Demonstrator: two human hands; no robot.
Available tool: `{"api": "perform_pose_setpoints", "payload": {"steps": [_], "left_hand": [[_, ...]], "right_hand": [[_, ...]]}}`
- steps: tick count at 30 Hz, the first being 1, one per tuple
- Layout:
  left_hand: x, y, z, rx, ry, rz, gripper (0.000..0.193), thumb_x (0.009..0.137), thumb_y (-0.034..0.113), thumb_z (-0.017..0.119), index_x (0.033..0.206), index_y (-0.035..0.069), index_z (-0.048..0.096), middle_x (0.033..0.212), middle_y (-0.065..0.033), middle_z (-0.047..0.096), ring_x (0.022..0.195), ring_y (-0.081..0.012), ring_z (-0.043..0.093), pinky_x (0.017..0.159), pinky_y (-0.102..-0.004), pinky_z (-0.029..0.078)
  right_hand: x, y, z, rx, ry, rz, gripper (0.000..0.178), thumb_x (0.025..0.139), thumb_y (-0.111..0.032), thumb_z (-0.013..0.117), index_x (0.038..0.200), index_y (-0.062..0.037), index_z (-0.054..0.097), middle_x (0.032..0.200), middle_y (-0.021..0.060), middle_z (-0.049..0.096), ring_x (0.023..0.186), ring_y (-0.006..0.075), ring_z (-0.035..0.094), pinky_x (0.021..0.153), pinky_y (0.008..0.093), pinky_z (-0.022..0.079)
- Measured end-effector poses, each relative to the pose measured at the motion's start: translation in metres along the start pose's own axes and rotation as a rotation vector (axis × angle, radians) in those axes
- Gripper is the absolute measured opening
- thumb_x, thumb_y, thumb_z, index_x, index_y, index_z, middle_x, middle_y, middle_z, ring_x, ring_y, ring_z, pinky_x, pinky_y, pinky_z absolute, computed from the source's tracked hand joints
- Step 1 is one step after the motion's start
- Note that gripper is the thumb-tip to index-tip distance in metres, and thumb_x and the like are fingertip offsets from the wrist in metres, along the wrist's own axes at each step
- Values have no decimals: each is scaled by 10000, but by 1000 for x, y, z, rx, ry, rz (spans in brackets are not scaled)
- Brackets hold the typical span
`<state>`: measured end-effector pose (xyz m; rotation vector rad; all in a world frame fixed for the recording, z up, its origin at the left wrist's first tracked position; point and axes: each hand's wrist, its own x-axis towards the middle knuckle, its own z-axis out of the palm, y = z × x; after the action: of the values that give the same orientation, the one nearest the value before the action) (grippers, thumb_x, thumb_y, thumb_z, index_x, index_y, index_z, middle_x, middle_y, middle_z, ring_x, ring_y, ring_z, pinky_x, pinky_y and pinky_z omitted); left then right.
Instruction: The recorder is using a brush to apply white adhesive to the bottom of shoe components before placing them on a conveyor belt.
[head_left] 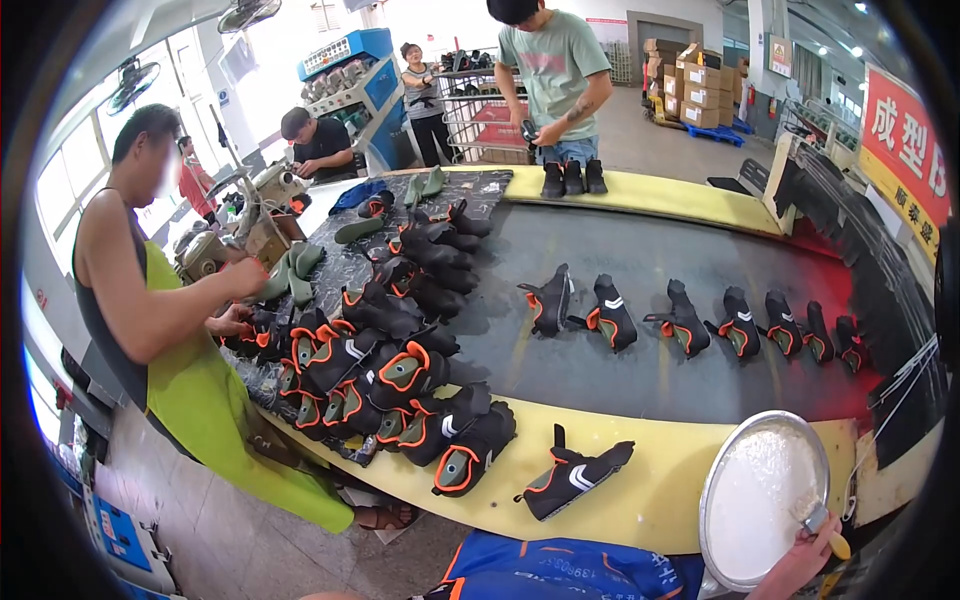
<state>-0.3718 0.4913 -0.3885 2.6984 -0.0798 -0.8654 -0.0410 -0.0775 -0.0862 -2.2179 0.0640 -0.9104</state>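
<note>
My right hand [797, 566] comes in at the lower right edge, its fingers closed around a brush [817, 518] with a metal ferrule and a yellow handle. The brush head dips into white paste in a round metal basin [708, 500] at the table's near right. My left hand is out of sight; only a sliver of skin shows at the lower edge. Nearest me, a single black shoe upper [575, 476] with orange lining and white stripes lies on its side on the yellow table edge [650, 450].
Several black shoes [400, 370] are piled at left, beside green shoe lasts [300, 270]. A row of shoes [612, 312] sits on the dark conveyor belt [590, 380], leading to a red-lit, black-curtained opening [850, 240]. Co-workers stand at left [150, 280] and across the belt [560, 75].
</note>
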Motion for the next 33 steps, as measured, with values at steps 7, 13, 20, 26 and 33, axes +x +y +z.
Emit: {"api": "perform_pose_setpoints", "payload": {"steps": [7, 13, 20, 26, 33], "left_hand": [[-5, -2, -5, -17, -31, -9, 238, 903, 264, 572, 836, 58, 671, 812, -127, 689, 748, -295, 663, 663, -413, 532], [-11, 0, -9, -42, -61, -14, 242, 903, 264, 570, 826, 59, 673, 798, -125, 688, 736, -294, 664, 656, -411, 534], [-24, 1, -9, -75, -94, -35, 247, 902, 264, 568, 815, 60, 676, 781, -122, 688, 722, -293, 665, 648, -409, 535], [-31, -5, -14, -88, -112, -48, 251, 901, 264, 566, 805, 62, 678, 767, -121, 687, 710, -292, 665, 642, -408, 536], [-40, 14, 13, -159, -181, -41, 256, 901, 264, 564, 794, 63, 681, 751, -118, 686, 696, -291, 666, 634, -406, 538]], "right_hand": [[-11, -9, 0, 23, -23, -94, 346, 950, -57, 557, 1284, 34, 549, 1101, 300, 650, 964, 461, 635, 823, 469, 524], [4, -1, 11, 924, 111, 510, 242, 1035, -228, 550, 1167, -29, 590, 1006, -3, 584, 756, 40, 447, 686, 183, 369], [-1, -2, 18, 954, 72, 529, 250, 1037, -214, 541, 1196, -25, 577, 1021, -18, 563, 770, 46, 426, 711, 197, 367], [-13, -13, 22, 779, 90, 428, 298, 1041, -222, 530, 1250, -14, 569, 1077, 6, 584, 819, 63, 473, 737, 207, 385], [3, -11, 15, 882, 62, 479, 266, 1044, -241, 530, 1185, -24, 594, 1023, 1, 604, 782, 38, 464, 714, 192, 378]]}}
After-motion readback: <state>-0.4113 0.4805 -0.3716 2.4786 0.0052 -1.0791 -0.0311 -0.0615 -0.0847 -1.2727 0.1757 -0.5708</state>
